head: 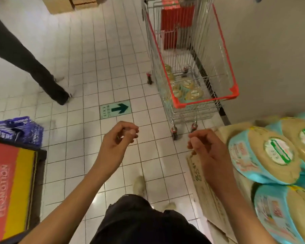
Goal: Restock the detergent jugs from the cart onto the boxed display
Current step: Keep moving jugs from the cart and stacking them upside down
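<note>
Fingers [130, 129] of both hands are curling loosely and gripping nothing, the left hand [119, 140] and the right hand [207, 150] hanging over the tiled floor. The cart [206, 98] is standing ahead by the wall, with detergent jugs [188, 89] lying at the near end of its bottom. Reaching that deep is risking a rolling cart. The boxed display [206, 187] is sitting at the right, its stacked jugs [264, 155] crowding the front edge, where one more may be sliding off. A passer-by's leg [25, 59] is striding at the left, risking a bump. Wire mesh is blurring the jug count, and the frame is cutting off the display.
</note>
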A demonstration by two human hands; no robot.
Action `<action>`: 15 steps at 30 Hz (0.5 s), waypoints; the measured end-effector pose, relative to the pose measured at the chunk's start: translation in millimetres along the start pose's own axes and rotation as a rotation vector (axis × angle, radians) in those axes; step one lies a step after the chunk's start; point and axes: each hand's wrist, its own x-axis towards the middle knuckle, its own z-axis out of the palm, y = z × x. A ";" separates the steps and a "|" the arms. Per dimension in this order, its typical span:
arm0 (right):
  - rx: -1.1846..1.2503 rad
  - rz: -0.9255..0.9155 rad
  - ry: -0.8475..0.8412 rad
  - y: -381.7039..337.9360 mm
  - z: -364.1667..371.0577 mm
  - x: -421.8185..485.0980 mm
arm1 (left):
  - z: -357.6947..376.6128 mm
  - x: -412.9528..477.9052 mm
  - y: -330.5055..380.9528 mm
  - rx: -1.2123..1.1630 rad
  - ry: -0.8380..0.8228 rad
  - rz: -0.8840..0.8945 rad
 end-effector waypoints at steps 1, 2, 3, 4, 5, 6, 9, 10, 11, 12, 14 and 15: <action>-0.001 0.006 -0.028 -2.4 12.9 9.5 | -13.8 3.0 -5.8 0.002 0.021 -0.012; 0.001 0.013 -0.052 -4.5 25.6 18.5 | -27.4 6.4 -11.9 0.004 0.036 -0.027; 0.004 0.022 -0.074 -6.4 38.0 27.1 | -39.7 11.0 -17.3 0.009 0.046 -0.044; 0.007 0.031 -0.092 -7.9 50.4 35.5 | -51.4 16.1 -22.6 0.016 0.057 -0.058; 0.009 0.041 -0.105 -8.8 62.5 43.8 | -61.9 22.2 -27.3 0.018 0.061 -0.072; 0.004 0.057 -0.114 -8.8 73.9 51.3 | -71.5 29.3 -31.7 0.015 0.063 -0.088; 0.003 0.123 -0.116 -5.6 103.5 71.3 | -92.9 56.8 -42.5 0.014 0.052 -0.111; 0.008 0.144 -0.113 -3.9 110.4 77.6 | -96.9 68.3 -45.5 0.023 0.031 -0.109; 0.008 0.158 -0.109 -2.1 116.2 84.0 | -99.6 81.0 -47.9 0.035 0.003 -0.106; 0.003 0.168 -0.104 -0.5 120.2 90.3 | -101.4 94.0 -50.0 0.047 -0.027 -0.102; -0.009 0.186 -0.093 2.7 124.0 102.6 | -101.9 122.7 -51.1 0.061 -0.084 -0.094; -0.012 0.198 -0.084 4.5 124.2 108.6 | -101.1 137.7 -50.1 0.068 -0.109 -0.090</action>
